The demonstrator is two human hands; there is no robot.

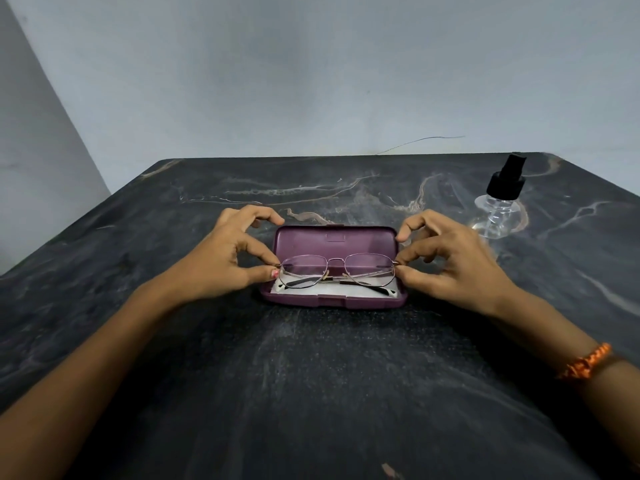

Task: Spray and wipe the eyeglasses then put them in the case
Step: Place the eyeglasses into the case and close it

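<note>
We hold the eyeglasses [336, 270] between our two hands, over the open purple case [334, 268]. Our left hand [227, 252] pinches the frame's left corner with thumb and forefinger; our right hand [446, 259] pinches the right corner the same way, the other fingers curled loosely above. The temples are folded, and their tips lie on the white cloth [332, 289] inside the case. Beyond our right hand, well apart, stands the clear spray bottle [497, 202] on the dark marble table [311, 393].
</note>
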